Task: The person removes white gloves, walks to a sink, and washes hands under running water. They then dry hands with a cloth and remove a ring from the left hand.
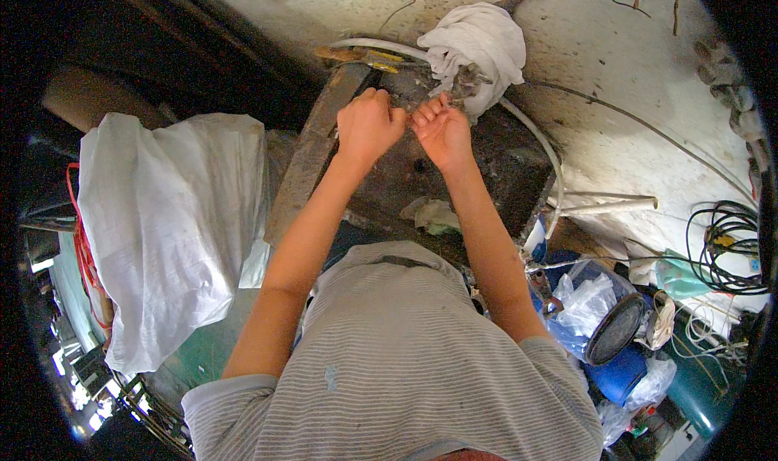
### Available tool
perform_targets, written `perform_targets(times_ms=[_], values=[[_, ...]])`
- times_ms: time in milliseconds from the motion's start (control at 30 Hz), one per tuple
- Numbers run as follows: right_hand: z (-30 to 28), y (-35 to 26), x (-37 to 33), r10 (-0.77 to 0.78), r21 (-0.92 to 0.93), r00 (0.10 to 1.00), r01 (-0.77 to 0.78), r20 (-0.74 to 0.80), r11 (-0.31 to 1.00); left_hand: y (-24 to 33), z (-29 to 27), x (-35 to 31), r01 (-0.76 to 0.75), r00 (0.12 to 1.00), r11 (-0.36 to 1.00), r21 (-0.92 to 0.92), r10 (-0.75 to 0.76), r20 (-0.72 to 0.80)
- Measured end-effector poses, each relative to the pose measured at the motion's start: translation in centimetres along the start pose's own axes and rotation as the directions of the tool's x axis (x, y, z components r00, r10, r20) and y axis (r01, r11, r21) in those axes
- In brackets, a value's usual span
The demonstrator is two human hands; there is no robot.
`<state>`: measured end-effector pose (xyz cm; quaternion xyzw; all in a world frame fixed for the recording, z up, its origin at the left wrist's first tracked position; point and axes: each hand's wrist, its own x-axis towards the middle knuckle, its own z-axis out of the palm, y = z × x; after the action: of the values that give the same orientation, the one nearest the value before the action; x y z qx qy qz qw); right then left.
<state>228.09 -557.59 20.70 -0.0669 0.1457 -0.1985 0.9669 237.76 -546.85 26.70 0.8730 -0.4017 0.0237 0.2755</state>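
Both my hands are close together over a dark, grimy work surface (502,165). My left hand (369,127) is closed, its back upward and the thumb toward the right hand. Just right of it, my right hand (443,132) is turned partly palm up with the fingers curled in. Whatever the two hands pinch between them is too small or hidden to make out. Right beyond the right hand's fingers, a white cloth (478,43) is bundled around something, with a greyish metal-looking part (470,80) showing at its opening.
A worn wooden beam (312,149) edges the surface on the left. A pale hose (543,141) curves round the right side. A crumpled pale cloth (433,215) lies nearer me. White sheeting (174,226) hangs at left; a blue container (620,372) and coiled black cable (721,246) are at right.
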Motion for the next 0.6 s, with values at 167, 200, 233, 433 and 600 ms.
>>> perform_targets(times_ms=[167, 200, 233, 433, 600], values=[[2.1, -0.1, -0.9, 0.145, 0.012, 0.973, -0.15, 0.177, 0.989, -2.1, 0.8, -0.1, 0.186, 0.975, 0.963, -0.197, -0.156, 0.157], [2.0, -0.3, -1.0, 0.169, 0.05, 0.959, -0.184, 0.227, 0.982, -2.2, 0.8, -0.1, 0.272, 0.946, 0.9, -0.34, -0.185, 0.265], [2.0, -0.4, -1.1, 0.189, 0.086, 0.942, -0.22, 0.278, 0.972, -2.3, 0.8, -0.1, 0.363, 0.907, 0.81, -0.462, -0.193, 0.374], [3.0, -1.1, -2.1, 0.18, 0.043, 0.936, -0.203, 0.302, 0.978, -2.6, 0.4, -0.6, 0.698, 0.712, 0.107, -0.708, -0.007, 0.702], [3.6, -1.1, -2.9, 0.129, -0.175, 0.985, -0.108, 0.114, 0.979, -2.1, -0.3, -0.9, 0.719, 0.694, -0.032, -0.694, 0.082, 0.715]])
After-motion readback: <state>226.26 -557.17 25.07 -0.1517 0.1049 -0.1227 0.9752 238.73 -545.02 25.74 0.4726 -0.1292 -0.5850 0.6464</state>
